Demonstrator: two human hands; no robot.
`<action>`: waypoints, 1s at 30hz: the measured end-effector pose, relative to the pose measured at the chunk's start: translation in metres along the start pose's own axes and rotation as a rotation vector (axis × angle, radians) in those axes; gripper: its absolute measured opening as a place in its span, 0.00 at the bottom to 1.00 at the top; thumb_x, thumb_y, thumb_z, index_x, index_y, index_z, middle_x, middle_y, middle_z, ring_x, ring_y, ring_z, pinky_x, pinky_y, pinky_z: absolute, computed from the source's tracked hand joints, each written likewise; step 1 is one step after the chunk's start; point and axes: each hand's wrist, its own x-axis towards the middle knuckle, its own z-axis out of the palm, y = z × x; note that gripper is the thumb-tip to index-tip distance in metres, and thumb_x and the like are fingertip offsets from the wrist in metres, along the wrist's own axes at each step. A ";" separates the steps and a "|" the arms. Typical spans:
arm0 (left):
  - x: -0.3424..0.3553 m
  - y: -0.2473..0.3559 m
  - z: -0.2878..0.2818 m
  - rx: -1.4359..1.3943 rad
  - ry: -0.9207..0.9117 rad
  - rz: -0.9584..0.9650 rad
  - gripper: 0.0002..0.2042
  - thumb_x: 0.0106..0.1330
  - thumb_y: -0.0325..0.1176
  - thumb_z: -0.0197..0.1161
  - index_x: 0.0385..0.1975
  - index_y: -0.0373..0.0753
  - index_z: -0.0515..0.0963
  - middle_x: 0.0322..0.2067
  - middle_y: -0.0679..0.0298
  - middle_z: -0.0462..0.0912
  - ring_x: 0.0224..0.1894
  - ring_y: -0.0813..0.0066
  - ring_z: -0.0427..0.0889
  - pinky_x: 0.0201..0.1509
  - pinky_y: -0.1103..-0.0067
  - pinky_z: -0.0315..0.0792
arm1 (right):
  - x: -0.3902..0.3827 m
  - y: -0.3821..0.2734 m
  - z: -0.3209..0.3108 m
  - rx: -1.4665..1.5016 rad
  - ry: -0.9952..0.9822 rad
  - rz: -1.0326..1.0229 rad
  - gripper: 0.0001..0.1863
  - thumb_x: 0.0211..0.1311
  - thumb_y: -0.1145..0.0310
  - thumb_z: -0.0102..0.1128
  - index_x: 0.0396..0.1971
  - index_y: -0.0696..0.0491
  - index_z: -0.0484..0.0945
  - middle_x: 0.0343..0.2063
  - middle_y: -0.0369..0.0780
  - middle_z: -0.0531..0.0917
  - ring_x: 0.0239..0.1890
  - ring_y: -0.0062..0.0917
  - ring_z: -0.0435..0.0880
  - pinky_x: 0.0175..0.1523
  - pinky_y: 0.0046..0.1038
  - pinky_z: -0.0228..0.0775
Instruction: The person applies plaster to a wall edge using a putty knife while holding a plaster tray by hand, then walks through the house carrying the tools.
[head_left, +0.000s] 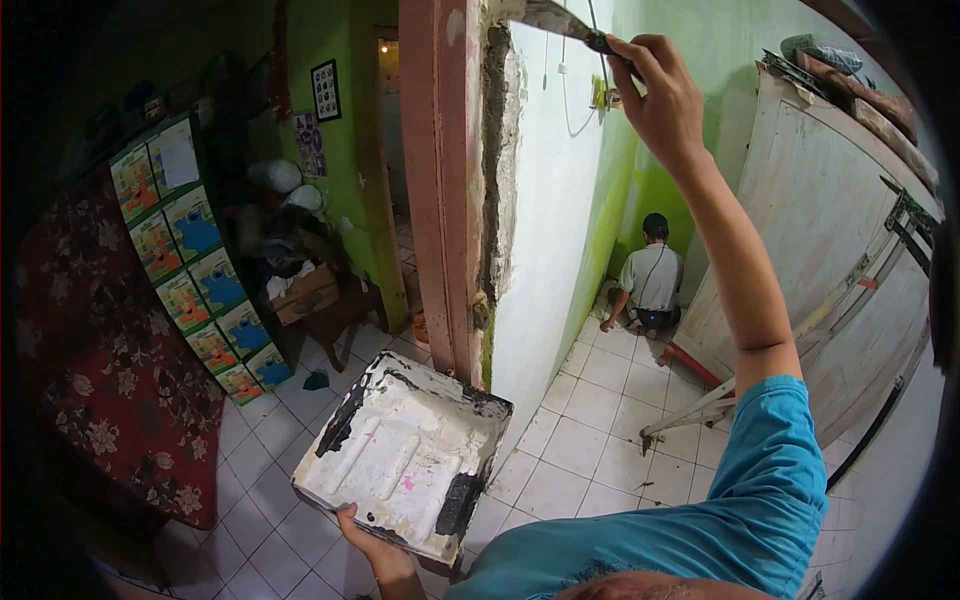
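Note:
My left hand [378, 552] grips the near edge of a paint-stained square tray [395, 440], its thumb over the rim. Whitish filler coats the tray's inside, with black patches along the edges and a black block-like patch in the near right corner. Raised high, my right hand [662, 100] is closed round the dark handle of a putty knife [548, 18]. Its broad blade points left, up by the top of the wall end, and whether it touches the wall I cannot tell. Rough, broken plaster [500, 170] runs down that wall end beside the pink door frame [440, 190].
Another person [652, 275] crouches on the tiled floor by the far green wall. A pale wardrobe [790, 200] stands at the right, with a folding metal stand [690, 415] near it. To the left are a colourful drawer cabinet [215, 275] and a red floral curtain [110, 370].

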 end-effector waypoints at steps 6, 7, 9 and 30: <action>0.003 -0.002 -0.005 -0.015 -0.004 -0.015 0.37 0.56 0.50 0.57 0.67 0.39 0.67 0.62 0.57 0.74 0.62 0.54 0.74 0.65 0.62 0.68 | 0.000 0.001 -0.005 0.033 0.012 -0.005 0.08 0.65 0.68 0.67 0.43 0.45 0.85 0.37 0.33 0.81 0.34 0.26 0.83 0.35 0.29 0.76; 0.004 -0.004 -0.007 -0.025 -0.010 -0.008 0.37 0.56 0.50 0.57 0.67 0.38 0.67 0.62 0.57 0.74 0.62 0.54 0.74 0.65 0.62 0.68 | -0.002 0.000 -0.004 0.021 -0.005 -0.013 0.08 0.65 0.68 0.67 0.43 0.46 0.85 0.37 0.33 0.81 0.34 0.25 0.83 0.35 0.29 0.76; 0.004 -0.005 -0.008 -0.020 0.014 -0.008 0.37 0.56 0.49 0.58 0.67 0.38 0.67 0.61 0.56 0.74 0.62 0.54 0.74 0.65 0.62 0.68 | -0.009 0.003 -0.007 0.023 -0.021 -0.008 0.08 0.65 0.68 0.67 0.43 0.46 0.85 0.37 0.34 0.81 0.32 0.26 0.83 0.34 0.30 0.76; 0.004 -0.014 -0.019 -0.066 -0.055 0.039 0.38 0.55 0.46 0.57 0.68 0.35 0.65 0.62 0.53 0.73 0.63 0.51 0.74 0.66 0.61 0.69 | -0.015 -0.023 -0.018 0.016 0.024 0.147 0.08 0.65 0.68 0.66 0.43 0.47 0.84 0.37 0.35 0.81 0.34 0.27 0.84 0.35 0.31 0.76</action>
